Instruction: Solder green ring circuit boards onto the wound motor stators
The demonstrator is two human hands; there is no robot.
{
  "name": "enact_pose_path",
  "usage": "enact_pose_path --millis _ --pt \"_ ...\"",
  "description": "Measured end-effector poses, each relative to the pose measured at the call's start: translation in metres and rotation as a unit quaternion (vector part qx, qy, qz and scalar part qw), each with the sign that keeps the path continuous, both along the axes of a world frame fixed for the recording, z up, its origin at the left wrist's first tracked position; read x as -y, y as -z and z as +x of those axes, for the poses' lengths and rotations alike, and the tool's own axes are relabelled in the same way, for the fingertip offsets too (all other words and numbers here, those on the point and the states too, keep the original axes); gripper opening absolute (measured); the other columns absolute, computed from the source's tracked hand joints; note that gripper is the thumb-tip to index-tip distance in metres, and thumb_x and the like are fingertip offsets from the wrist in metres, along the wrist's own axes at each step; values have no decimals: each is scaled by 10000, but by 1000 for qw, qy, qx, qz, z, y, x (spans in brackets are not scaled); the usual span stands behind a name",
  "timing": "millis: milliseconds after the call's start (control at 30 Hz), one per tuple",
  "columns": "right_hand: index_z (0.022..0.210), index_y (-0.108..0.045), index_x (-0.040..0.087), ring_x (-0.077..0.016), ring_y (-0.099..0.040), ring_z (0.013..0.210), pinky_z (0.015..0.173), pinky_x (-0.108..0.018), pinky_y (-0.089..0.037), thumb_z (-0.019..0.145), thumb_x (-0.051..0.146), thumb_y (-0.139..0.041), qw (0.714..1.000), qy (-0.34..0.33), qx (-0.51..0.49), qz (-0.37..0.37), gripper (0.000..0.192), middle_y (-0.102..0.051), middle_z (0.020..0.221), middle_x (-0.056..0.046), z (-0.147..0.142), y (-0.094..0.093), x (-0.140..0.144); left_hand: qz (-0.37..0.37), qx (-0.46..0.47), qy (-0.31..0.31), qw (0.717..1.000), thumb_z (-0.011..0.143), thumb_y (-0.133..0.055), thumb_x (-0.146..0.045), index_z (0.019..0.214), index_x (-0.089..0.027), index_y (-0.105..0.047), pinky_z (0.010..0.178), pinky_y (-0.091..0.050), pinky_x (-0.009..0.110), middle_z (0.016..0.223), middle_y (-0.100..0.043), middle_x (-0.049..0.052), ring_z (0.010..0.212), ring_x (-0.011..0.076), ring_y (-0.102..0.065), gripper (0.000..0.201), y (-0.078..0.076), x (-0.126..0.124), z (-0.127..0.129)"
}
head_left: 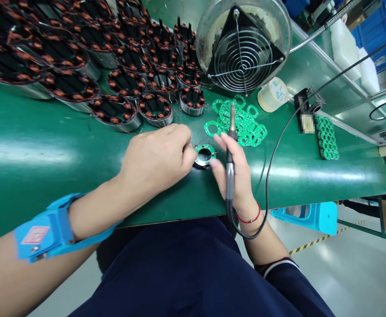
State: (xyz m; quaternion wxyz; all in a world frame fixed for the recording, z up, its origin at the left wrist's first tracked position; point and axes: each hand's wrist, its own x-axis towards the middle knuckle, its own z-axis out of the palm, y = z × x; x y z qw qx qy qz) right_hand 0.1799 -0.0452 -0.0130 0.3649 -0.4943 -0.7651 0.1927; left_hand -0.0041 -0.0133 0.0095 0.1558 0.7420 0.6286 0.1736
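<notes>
A small motor stator with a green ring-shaped circuit board [200,159] on top sits on the bench between my two hands, thin wires sticking out around it. My left hand [161,154] is closed, thumb and fingertips pressed together at the board's left edge; whatever they pinch is hidden. On the other side, my right hand [237,169] grips a soldering iron [230,176], its tip pointing away from me over a heap of green boards. The thumb of that hand touches or nearly touches the board's right edge. A blue wrist strap [52,231] circles my left forearm.
Rows of wound stators [113,110] stand at the back left. Behind the loose green circuit boards [242,123] is a fan with a wire guard [242,66]. A tape roll [273,94] and a board panel [327,137] lie to the right. The iron's cable [272,163] loops past my right wrist.
</notes>
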Motion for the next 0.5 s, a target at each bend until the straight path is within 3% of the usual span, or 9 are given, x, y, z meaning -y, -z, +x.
enact_pose_path --millis 167,233,300,400,500 --pt "1559 -393 242 -225 -687 1318 1150 -422 -548 1056 360 -580 999 -36 18 -30 549 -698 1411 -114 2 6 -8 -14 68 24 997 875 -434 -242 793 -225 -489 701 -429 357 797 -555 46 746 219 -562 100 3 -6 -8" --pt "1545 -409 241 -219 -703 1298 1133 -413 -564 1047 358 -599 999 -33 -3 -22 546 -717 1380 -114 5 11 -9 4 129 62 990 854 -461 -216 961 -199 -576 795 -498 373 959 -617 72 869 236 -605 158 7 -9 -13" --pt "1528 -431 236 -217 -725 1269 1105 -405 -590 1038 354 -614 999 -26 -36 -5 536 -723 1375 -126 8 15 -8 24 166 147 975 857 -511 -229 1207 -172 -577 950 -530 427 1208 -632 122 1091 285 -614 361 11 -11 -13" --pt "1500 -471 236 -215 -765 1194 1051 -402 -631 1020 336 -634 996 7 -87 -3 516 -735 1358 -140 14 19 -7 3 129 275 953 905 -592 -286 1338 -173 -545 1097 -492 511 1375 -598 169 1281 344 -562 451 16 -8 -4" --pt "1466 -513 240 -219 -791 1124 994 -405 -656 994 321 -661 992 50 -111 -19 501 -767 1290 -132 19 21 -7 4 70 256 964 958 -591 -271 1323 -154 -552 1041 -528 486 1298 -626 180 1215 332 -600 386 20 1 1"
